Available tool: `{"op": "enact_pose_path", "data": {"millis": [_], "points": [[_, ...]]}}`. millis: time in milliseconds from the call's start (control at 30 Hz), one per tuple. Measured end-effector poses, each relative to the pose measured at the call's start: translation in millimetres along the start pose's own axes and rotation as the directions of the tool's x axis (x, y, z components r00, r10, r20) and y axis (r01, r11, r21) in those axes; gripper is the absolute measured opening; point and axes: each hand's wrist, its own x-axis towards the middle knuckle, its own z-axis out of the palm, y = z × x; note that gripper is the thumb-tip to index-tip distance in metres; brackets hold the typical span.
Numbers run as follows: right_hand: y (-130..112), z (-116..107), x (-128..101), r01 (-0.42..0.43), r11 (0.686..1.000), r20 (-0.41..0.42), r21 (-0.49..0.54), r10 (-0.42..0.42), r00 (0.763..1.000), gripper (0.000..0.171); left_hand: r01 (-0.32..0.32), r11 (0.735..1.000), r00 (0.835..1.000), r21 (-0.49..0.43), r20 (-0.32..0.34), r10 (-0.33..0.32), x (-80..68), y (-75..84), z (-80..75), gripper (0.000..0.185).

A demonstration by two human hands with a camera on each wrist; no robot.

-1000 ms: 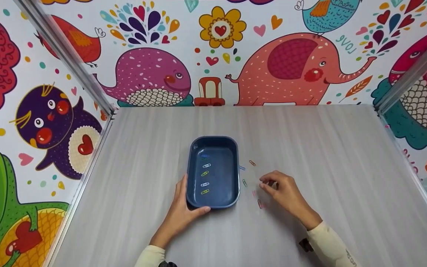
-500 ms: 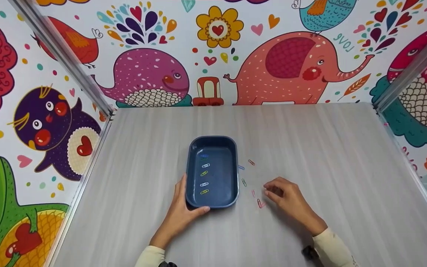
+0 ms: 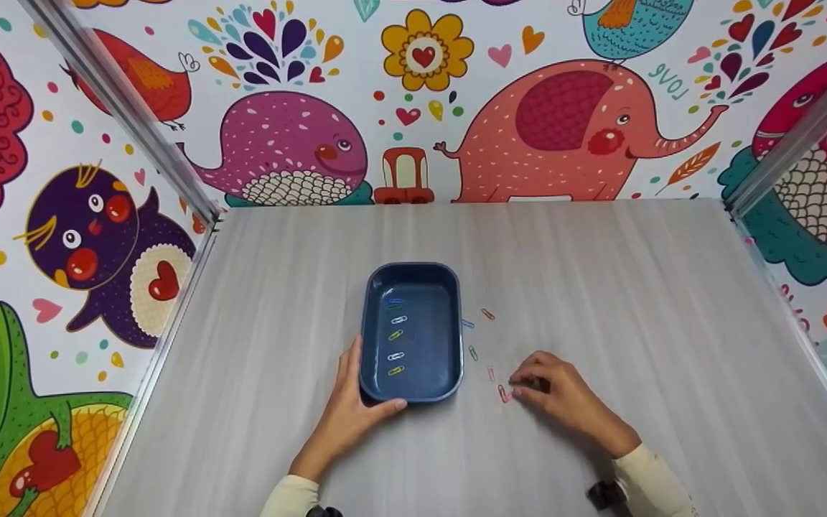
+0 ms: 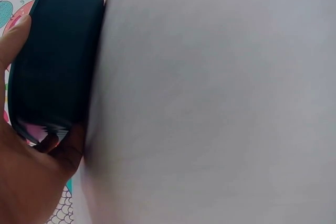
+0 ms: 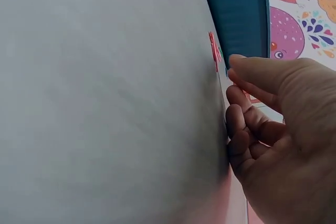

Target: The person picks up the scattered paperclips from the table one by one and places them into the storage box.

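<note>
A dark blue tray (image 3: 458,337) lies at the table's middle and holds several coloured paper clips (image 3: 396,335). My left hand (image 3: 352,409) grips its near left corner, thumb along the near rim; the left wrist view shows that hand (image 4: 26,182) against the tray's outer wall (image 4: 52,61). Right of the tray, my right hand (image 3: 553,398) rests on the table with curled fingers and holds nothing. Its fingertips sit just right of a red paper clip (image 3: 504,393). In the right wrist view one straight finger (image 5: 252,72) points at the red clip (image 5: 213,51) beside the tray (image 5: 236,9).
More loose clips lie on the grey table (image 3: 636,301) right of the tray: pink (image 3: 490,373), green (image 3: 472,353), blue (image 3: 468,324) and orange (image 3: 487,314). Patterned walls with metal rails (image 3: 126,115) close the table on three sides.
My right hand has slid toward me along the table, from beside the green clip to beside the red clip. The left hand, tray and clips have stayed put.
</note>
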Motion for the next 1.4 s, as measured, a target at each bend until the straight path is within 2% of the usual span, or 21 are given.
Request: {"op": "enact_pose_path", "data": {"millis": [133,333,467,967,1167,1400], "points": [[4,3,-1,0.03,1.0,-0.007,-0.003,-0.03,1.0,0.018,0.011,1.0,1.0,0.002,0.003,-0.011,0.1,-0.1,0.1,0.133],[7,7,-4,0.118,0.993,-0.069,0.025,-0.116,0.991,0.019,0.034,0.999,0.999,-0.005,0.011,-0.034,0.3,0.0,0.3,0.133],[7,10,-4,0.149,0.988,-0.103,0.036,-0.145,0.984,0.021,0.039,0.999,0.999,-0.001,0.011,-0.039,0.2,-0.3,-0.1,0.132],[5,12,-3,0.104,0.994,-0.103,-0.027,-0.106,0.989,0.023,0.036,0.999,0.999,-0.006,0.0,-0.036,-0.1,1.3,0.9,0.133],[4,11,-3,0.096,0.995,-0.099,-0.03,-0.098,0.99,0.022,0.019,1.0,1.0,-0.009,-0.001,-0.019,1.3,1.5,0.9,0.133],[4,10,-4,0.076,0.997,-0.086,-0.014,-0.077,0.993,0.024,0.033,0.999,0.999,0.0,0.013,-0.033,-0.4,2.3,0.6,0.132]]}}
